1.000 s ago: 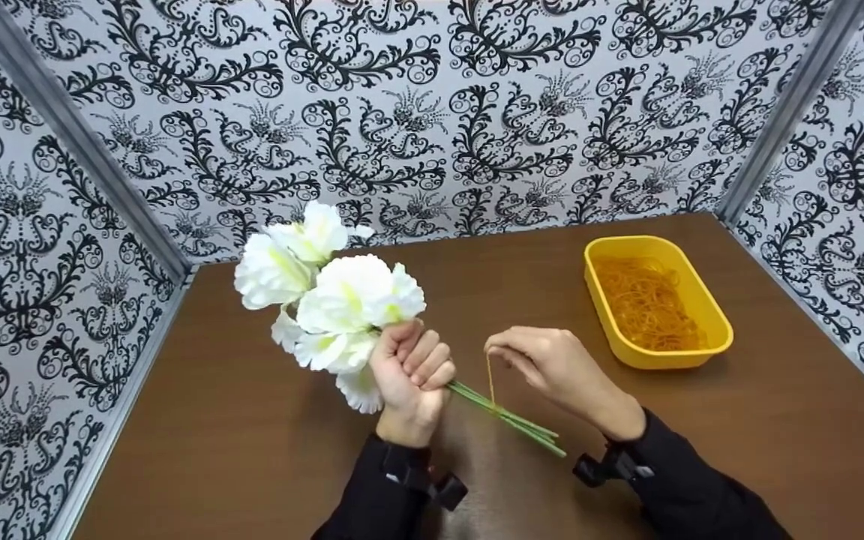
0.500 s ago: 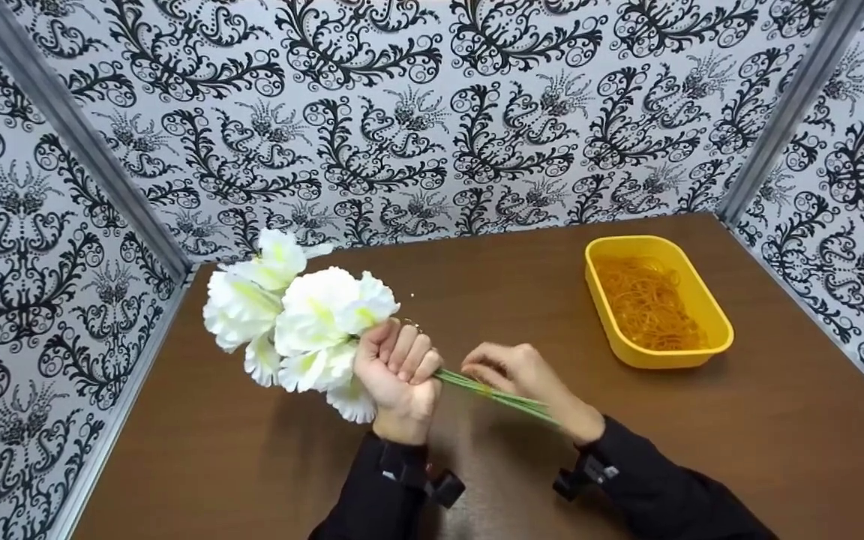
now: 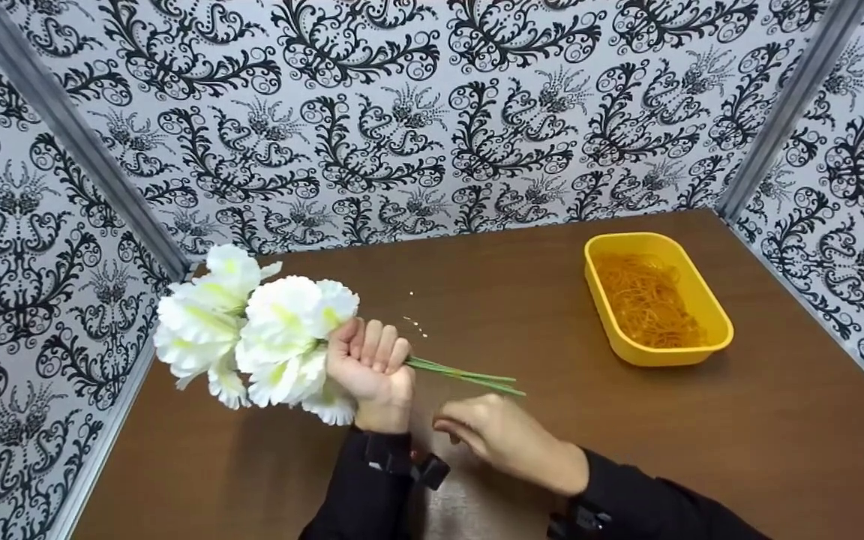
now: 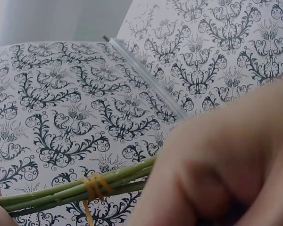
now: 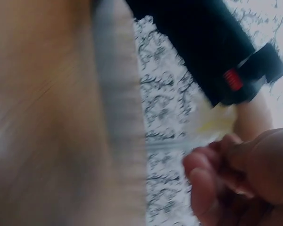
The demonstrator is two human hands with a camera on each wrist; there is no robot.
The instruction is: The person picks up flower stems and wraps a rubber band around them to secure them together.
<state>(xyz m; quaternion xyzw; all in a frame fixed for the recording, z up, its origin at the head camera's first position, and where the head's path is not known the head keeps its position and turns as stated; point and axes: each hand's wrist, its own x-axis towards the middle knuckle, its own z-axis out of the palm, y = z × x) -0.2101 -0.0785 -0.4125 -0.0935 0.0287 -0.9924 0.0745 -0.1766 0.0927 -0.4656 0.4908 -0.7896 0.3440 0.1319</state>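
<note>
My left hand [image 3: 376, 367] grips a bunch of white artificial flowers [image 3: 282, 330] by its green stems [image 3: 469, 375], blooms to the left. In the left wrist view, an orange rubber band [image 4: 96, 188] is wound several times round the stems, and one strand runs down out of the picture. Below the stems, my right hand [image 3: 511, 435] has its thumb and forefinger together, pinching the band's strand, which is hidden in the head view. That hand looms blurred in the left wrist view; its curled fingers [image 5: 203, 183] show in the right wrist view.
A yellow plastic tub [image 3: 713, 330] of loose rubber bands [image 3: 649, 300] stands at the back right of the brown table [image 3: 507, 300]. Small white specks [image 3: 417, 324] lie behind my left hand. Patterned panels [image 3: 432, 150] enclose the table at the back and sides.
My right hand has come from above the stems down to their near side, drawing the band round. My left hand and the bouquet have shifted left, and the stems lie flatter.
</note>
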